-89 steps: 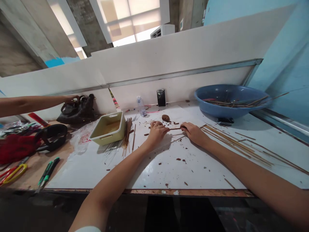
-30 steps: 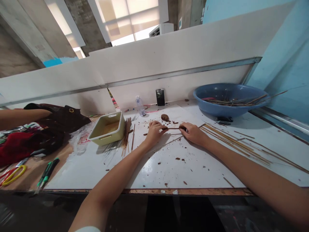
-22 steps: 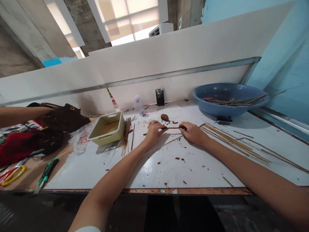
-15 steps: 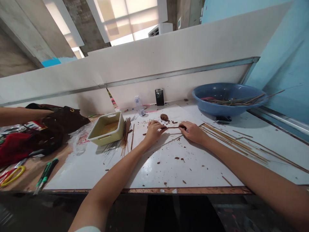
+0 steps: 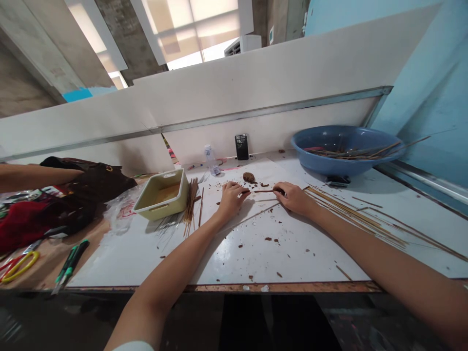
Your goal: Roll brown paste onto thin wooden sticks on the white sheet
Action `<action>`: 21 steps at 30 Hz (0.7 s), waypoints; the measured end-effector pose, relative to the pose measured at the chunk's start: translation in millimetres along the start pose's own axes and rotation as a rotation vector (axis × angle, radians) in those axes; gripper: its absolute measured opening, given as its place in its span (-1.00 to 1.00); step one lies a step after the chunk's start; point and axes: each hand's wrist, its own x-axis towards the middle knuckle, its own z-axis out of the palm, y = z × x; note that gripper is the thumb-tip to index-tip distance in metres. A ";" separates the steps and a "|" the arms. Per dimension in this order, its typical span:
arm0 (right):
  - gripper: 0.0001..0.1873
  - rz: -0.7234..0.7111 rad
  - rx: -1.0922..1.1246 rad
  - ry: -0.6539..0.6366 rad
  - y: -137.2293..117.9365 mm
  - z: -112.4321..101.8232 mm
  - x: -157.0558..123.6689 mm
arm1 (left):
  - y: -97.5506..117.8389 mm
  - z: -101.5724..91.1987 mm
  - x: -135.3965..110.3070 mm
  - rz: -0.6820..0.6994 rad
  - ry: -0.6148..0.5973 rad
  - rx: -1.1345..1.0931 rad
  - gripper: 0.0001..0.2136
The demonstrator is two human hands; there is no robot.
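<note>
Between my two hands a thin brown stick [image 5: 262,191] lies level, just above the white tabletop. My left hand [image 5: 232,197] pinches its left end between thumb and fingers. At the other end, my right hand [image 5: 290,196] is closed on the same stick, its fingertips partly hidden. Behind them sits a brown clay-like lump [image 5: 249,177], with dark crumbs scattered round it. A bundle of thin tan sticks [image 5: 351,212] lies on the table to the right of my right hand. More brown sticks [image 5: 190,204] rest left of my left hand.
A yellow-green tub [image 5: 161,212] with brownish contents stands at left. A blue basin [image 5: 340,165] holding sticks is back right. A clear bottle [image 5: 211,161] and a phone [image 5: 242,146] stand by the partition. Scissors [image 5: 18,267], a cutter knife [image 5: 70,265] and another person's arm [image 5: 36,176] are far left.
My right hand has shifted slightly to the right along the stick, and my left hand slightly right too. The other person's arm at far left has moved a little.
</note>
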 end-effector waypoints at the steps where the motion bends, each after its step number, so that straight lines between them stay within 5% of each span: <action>1: -0.81 0.003 -0.012 0.007 2.8 -0.5 0.3 | -1.5 0.2 -0.2 -0.009 0.013 0.009 -0.85; 11: -0.82 0.079 -0.089 0.092 23.6 -0.6 2.8 | -27.9 -20.7 5.6 -0.240 0.216 0.067 -0.64; 21: -0.82 0.094 -0.097 0.120 19.9 0.7 2.3 | -40.3 -12.4 1.6 -0.400 0.173 0.225 -0.47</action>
